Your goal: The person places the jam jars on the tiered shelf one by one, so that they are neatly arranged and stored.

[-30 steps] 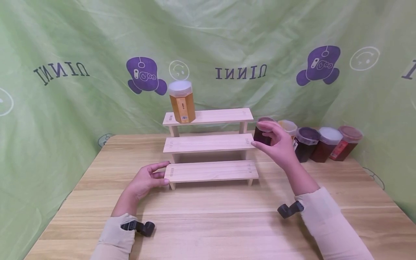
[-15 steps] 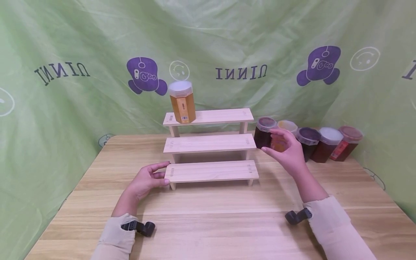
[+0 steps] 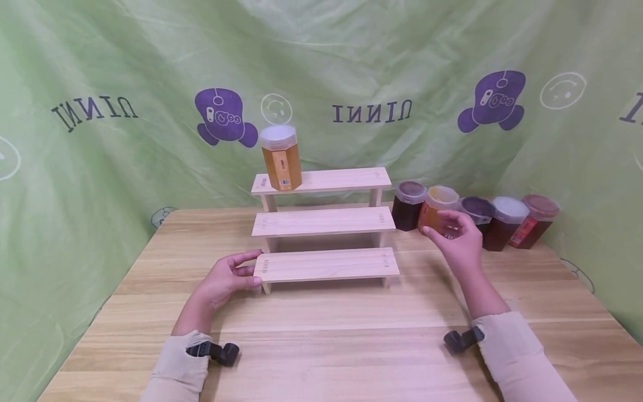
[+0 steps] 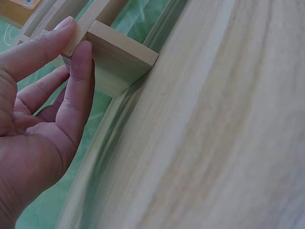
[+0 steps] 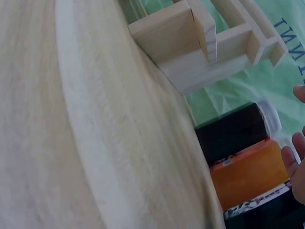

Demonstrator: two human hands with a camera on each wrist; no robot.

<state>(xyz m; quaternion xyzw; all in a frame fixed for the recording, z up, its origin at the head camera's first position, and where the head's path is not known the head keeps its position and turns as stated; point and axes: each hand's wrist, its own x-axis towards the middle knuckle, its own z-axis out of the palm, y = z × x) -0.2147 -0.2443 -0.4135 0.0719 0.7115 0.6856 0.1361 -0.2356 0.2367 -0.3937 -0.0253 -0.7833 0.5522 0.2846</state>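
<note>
A three-step wooden display stand [image 3: 326, 265] is on the table. At the left end of its lowest step, my left hand [image 3: 223, 282] pinches the board's corner between thumb and fingers, seen closely in the left wrist view, where the fingers [image 4: 76, 90] meet the wood. An amber honey jar [image 3: 282, 164] with a white lid stands on the left of the top step. My right hand [image 3: 462, 243], its fingers spread and loosely curved, holds nothing. It hovers in front of an orange jar [image 5: 250, 174], partly covering the black-lidded jar [image 3: 477, 206] beside it; touching cannot be judged.
A dark jar [image 3: 408, 209] stands just right of the stand. Farther right are a red-brown jar [image 3: 504, 223] and a red-lidded jar [image 3: 534, 226], both close together. A green printed curtain [image 3: 372, 67] hangs behind the wooden table [image 3: 321, 346].
My right hand has drawn away from the dark jar near the stand, moving right and towards me, to the orange jar. The left hand keeps its hold on the display stand.
</note>
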